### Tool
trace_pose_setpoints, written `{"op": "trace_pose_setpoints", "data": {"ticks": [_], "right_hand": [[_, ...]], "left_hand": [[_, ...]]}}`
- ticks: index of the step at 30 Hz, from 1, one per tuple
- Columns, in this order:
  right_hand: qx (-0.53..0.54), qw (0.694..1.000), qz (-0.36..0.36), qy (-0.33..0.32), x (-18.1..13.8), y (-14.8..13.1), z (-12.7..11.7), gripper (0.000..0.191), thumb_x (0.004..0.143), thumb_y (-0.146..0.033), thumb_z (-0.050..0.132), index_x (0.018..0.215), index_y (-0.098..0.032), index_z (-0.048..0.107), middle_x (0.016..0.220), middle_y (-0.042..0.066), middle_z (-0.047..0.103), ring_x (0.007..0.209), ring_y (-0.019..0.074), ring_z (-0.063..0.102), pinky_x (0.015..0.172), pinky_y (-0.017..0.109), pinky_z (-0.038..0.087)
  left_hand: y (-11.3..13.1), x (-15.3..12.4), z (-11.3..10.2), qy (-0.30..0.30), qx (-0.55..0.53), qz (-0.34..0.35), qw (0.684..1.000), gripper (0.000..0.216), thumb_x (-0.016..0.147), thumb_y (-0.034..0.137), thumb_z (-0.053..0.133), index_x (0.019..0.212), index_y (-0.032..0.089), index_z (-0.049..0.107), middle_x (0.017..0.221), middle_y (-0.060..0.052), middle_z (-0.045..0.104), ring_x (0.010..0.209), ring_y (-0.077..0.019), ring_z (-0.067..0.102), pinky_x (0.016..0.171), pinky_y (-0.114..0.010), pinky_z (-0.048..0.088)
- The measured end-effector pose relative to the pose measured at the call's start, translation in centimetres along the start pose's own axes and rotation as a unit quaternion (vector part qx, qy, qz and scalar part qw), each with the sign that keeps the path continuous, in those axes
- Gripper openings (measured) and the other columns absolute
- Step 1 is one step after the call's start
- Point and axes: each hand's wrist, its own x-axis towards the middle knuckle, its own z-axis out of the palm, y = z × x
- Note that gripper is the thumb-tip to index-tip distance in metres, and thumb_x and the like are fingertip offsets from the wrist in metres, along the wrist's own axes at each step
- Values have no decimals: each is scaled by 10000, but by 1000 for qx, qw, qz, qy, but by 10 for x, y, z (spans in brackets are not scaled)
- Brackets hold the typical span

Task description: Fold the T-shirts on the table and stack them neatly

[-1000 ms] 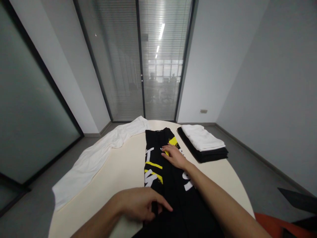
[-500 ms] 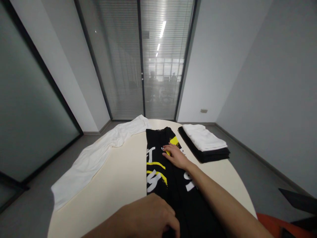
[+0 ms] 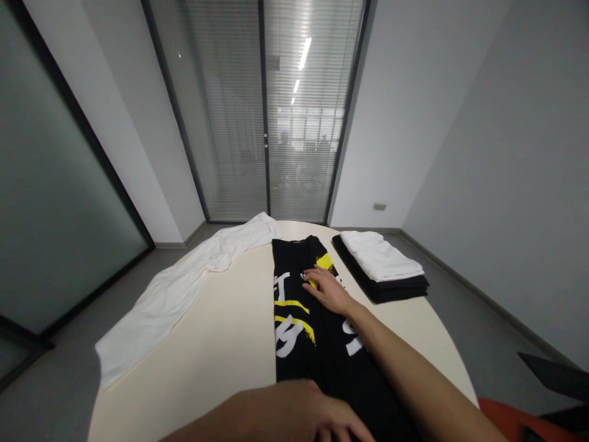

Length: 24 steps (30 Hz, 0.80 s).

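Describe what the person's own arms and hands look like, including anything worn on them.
Both forearms are bare, with no sleeve in view. The right hand and the left hand wear no gloves, and no watch, ring or bracelet shows. The left hand is cut off by the picture's lower edge.

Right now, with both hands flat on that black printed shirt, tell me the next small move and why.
Probably bring the near end of the black shirt up toward the right hand. It already lies as a narrow strip on the table, the left hand rests at its near end, and the folded stack suggests a matching fold.
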Motion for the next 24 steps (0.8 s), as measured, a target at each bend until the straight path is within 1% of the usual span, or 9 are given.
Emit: {"op": "trace_pose_setpoints", "data": {"ticks": [2, 4, 8, 11, 13, 16, 19, 22, 24], "right_hand": [[3, 1000, 2, 2, 0, 0, 0, 197, 974, -378, 561, 1050, -238, 678, 1259, 93, 681, 1242, 262, 581, 1170, 538, 331], [10, 1000, 8, 5, 0, 2, 1, 199, 971, -382, 561, 1046, -240, 679, 1264, 92, 680, 1261, 269, 569, 1167, 545, 333], [58, 997, 36, 38, 0, 9, 6, 222, 964, -411, 559, 1044, -233, 665, 1244, 90, 686, 1275, 266, 562, 1165, 520, 349], [90, 993, 51, 58, -1, 11, 7, 255, 971, -423, 532, 1089, -228, 644, 1237, 96, 678, 1249, 249, 581, 1142, 479, 392], [70, 995, 53, 44, -2, 9, 7, 281, 971, -419, 528, 1148, -228, 633, 1254, 97, 668, 1321, 265, 525, 1145, 492, 379], [12, 998, 55, -8, -4, 2, 5, 391, 981, -429, 516, 1319, -242, 571, 1374, 89, 612, 1448, 298, 373, 1195, 566, 264], [-14, 997, 64, -48, -5, -3, 4, 485, 1006, -477, 456, 1437, -257, 488, 1479, 86, 534, 1494, 305, 289, 1210, 612, 175], [-19, 995, 80, -50, -2, -5, 3, 509, 1004, -504, 446, 1439, -244, 492, 1479, 107, 532, 1483, 309, 314, 1200, 607, 190], [-20, 994, 99, -47, 6, -4, 1, 504, 993, -484, 477, 1431, -237, 494, 1429, 115, 577, 1416, 306, 421, 1176, 590, 247]], "left_hand": [[6, -2, -7, 130, 74, -11, 989, 415, 930, 328, 605, 1338, 253, 600, 1180, -49, 711, 1014, -193, 682, 892, -293, 520], [3, -4, -12, 189, 158, -1, 969, 404, 906, 347, 649, 1298, 254, 636, 1328, -72, 647, 1226, -237, 590, 1081, -373, 423], [-17, -5, -14, 141, 228, -17, 963, 598, 890, 476, 661, 1436, 267, 532, 1599, -115, 372, 1495, -343, 283, 1210, -550, 216], [-24, -5, -15, 119, 232, -35, 965, 714, 887, 583, 620, 1504, 272, 444, 1642, -125, 269, 1521, -377, 187, 1208, -618, 155], [-24, -4, -16, 127, 239, -50, 961, 740, 883, 595, 615, 1518, 271, 419, 1652, -117, 240, 1526, -388, 145, 1204, -635, 143], [-24, -3, -16, 143, 246, -77, 955, 795, 874, 598, 622, 1546, 256, 368, 1659, -129, 201, 1526, -407, 110, 1195, -653, 149], [-28, -3, -19, 156, 249, -75, 953, 794, 883, 584, 618, 1550, 244, 355, 1657, -136, 205, 1520, -391, 171, 1201, -623, 185], [-35, -5, -27, 197, 267, -99, 938, 687, 913, 463, 610, 1526, 237, 399, 1648, -112, 255, 1511, -345, 239, 1215, -566, 218], [-41, -6, -32, 222, 275, -137, 925, 667, 925, 422, 588, 1528, 212, 397, 1645, -119, 261, 1518, -335, 222, 1223, -554, 204]]}}
